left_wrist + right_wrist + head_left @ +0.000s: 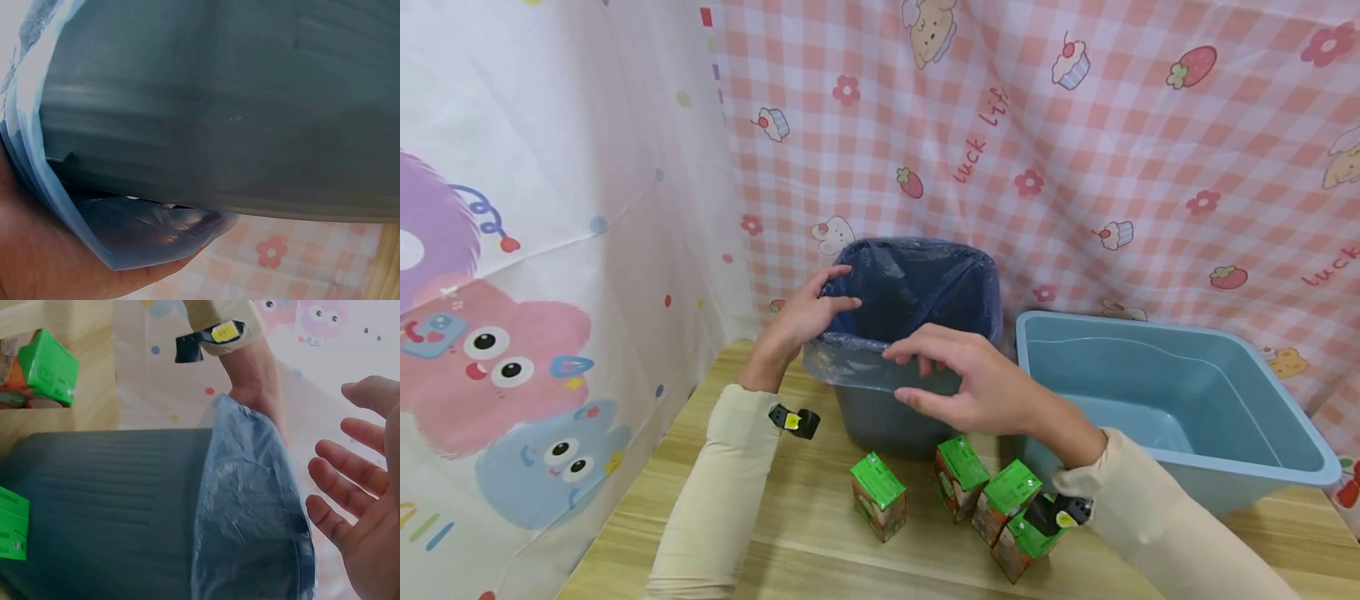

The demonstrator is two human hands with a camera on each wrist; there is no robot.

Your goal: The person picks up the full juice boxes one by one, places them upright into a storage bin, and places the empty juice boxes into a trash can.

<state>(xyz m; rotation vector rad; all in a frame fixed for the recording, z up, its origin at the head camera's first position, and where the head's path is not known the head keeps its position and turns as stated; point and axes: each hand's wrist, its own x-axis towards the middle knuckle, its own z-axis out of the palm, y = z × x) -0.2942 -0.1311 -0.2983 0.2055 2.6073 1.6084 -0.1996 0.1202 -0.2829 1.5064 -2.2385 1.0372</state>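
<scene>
The wood-grain tabletop [805, 542] spans the lower part of the head view. On it stand a bin [880, 417] at centre, a blue tub [1240, 492] at right and four green-topped boxes [878, 497] below centre, three clustered.

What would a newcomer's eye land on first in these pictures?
Probably the dark bin in the middle, lined with a bluish bag, the left grip at its left edge and the right grip in front. Next, four green-topped cartons on the table before it, then the light-blue tub at the right.
</scene>
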